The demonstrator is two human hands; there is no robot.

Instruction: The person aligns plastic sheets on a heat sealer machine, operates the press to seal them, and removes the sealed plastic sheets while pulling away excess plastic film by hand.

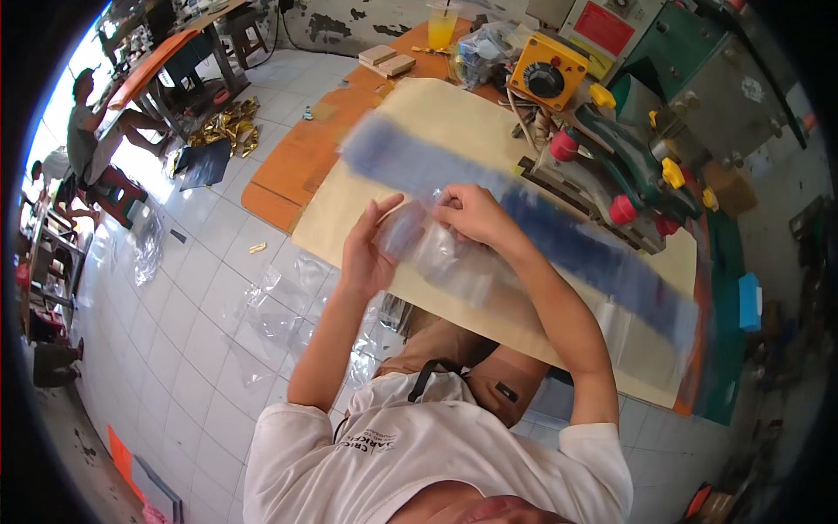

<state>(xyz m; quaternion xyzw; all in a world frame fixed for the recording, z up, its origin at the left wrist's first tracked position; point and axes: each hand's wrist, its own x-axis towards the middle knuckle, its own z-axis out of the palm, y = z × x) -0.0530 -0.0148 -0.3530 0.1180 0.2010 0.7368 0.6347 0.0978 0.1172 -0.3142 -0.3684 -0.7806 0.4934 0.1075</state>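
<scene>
Clear plastic film (449,262) hangs blurred between my hands above the cream sheet (349,234) on the table. My left hand (371,244) is on the film's left side, its fingers apart and the film against them. With fingers pinched, my right hand (467,212) grips the film's upper edge. Behind the hands, a long blue translucent strip (567,238) lies across the cream sheet, smeared by motion at its left end.
At the right stands a machine (633,166) with red and yellow knobs beside a yellow dial box (548,72). A drink cup (443,26) and wooden blocks (386,61) are at the table's back. Plastic scraps (279,306) litter the floor; a person (87,131) sits far left.
</scene>
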